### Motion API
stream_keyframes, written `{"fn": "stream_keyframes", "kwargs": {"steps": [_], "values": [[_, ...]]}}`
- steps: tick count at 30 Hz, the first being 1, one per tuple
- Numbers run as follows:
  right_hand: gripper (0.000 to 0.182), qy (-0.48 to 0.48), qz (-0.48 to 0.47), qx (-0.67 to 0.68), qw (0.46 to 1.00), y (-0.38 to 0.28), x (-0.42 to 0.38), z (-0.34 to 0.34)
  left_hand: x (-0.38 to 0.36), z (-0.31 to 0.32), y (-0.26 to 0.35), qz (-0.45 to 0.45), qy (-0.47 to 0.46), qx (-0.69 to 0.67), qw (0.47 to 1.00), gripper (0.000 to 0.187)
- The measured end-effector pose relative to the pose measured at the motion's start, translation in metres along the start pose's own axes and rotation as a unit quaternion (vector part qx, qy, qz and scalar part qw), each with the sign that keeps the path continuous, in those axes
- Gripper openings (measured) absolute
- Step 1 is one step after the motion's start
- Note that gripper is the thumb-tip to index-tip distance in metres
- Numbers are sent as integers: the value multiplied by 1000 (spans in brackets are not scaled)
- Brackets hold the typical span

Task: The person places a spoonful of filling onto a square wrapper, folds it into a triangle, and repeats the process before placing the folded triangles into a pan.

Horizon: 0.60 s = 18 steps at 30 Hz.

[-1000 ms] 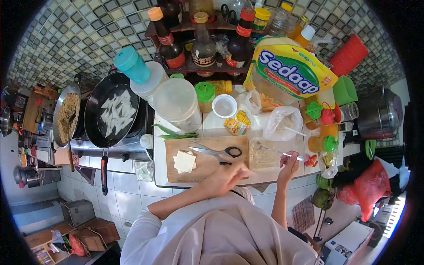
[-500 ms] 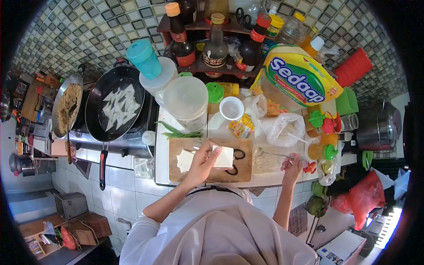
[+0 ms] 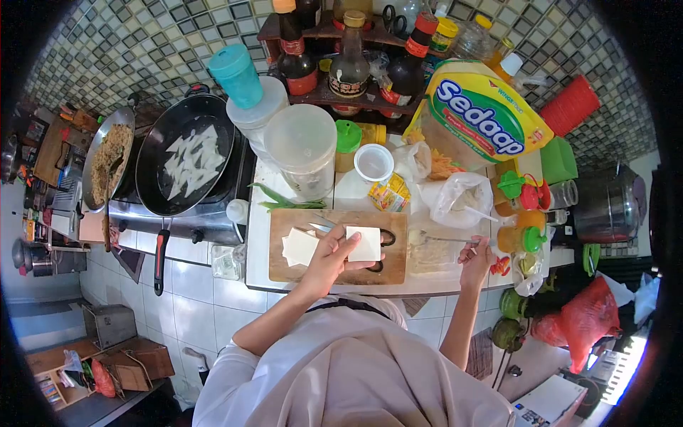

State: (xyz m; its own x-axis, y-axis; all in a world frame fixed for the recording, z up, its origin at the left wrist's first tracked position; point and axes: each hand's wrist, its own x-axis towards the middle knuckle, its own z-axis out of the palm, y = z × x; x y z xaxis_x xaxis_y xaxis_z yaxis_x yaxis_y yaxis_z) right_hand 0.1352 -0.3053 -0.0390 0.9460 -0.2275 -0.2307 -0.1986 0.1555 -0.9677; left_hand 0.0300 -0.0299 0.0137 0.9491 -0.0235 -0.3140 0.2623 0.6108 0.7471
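My left hand (image 3: 331,257) grips a square white wrapper sheet (image 3: 364,244), thumb on top, above the wooden cutting board (image 3: 277,274). More pale sheets (image 3: 300,246) lie on the board left of the hand. Scissors with black handles (image 3: 388,238) rest on the board, partly hidden by the hand and sheet. My right hand (image 3: 475,260) has its fingers closed on the end of a slim metal utensil (image 3: 448,240), whose far end reaches left over a clear shallow container (image 3: 434,265).
On the stove at left stand a black pan (image 3: 146,192) with white cut pieces and a pan of brown crumbly food (image 3: 110,156). Behind the board are a tall clear canister (image 3: 300,149), a white cup (image 3: 373,163), a plastic bag of white powder (image 3: 461,199) and several sauce bottles (image 3: 348,64).
The sheet in my left hand now faces the camera more squarely and sits slightly higher. My right hand keeps the utensil, slightly higher in view. The whole view has shifted a little.
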Motion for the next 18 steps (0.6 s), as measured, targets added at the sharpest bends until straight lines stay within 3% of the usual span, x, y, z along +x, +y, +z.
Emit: {"fn": "stream_keyframes", "kwargs": {"steps": [8, 14, 16, 18], "values": [[32, 30, -36, 62, 997, -9, -7, -27, -8, 0, -11, 5, -13, -33, 999, 33], [30, 61, -59, 139, 987, -33, -16, -33, 1, 6, -21, -41, -24, -118, 992, 32], [30, 145, -84, 161, 973, -49, -23, -23, 7, 14, -21, -59, -26, -129, 990, 32], [29, 104, -94, 162, 977, -58, -29, -26, 13, 20, -23, -76, -27, -139, 987, 33]]}}
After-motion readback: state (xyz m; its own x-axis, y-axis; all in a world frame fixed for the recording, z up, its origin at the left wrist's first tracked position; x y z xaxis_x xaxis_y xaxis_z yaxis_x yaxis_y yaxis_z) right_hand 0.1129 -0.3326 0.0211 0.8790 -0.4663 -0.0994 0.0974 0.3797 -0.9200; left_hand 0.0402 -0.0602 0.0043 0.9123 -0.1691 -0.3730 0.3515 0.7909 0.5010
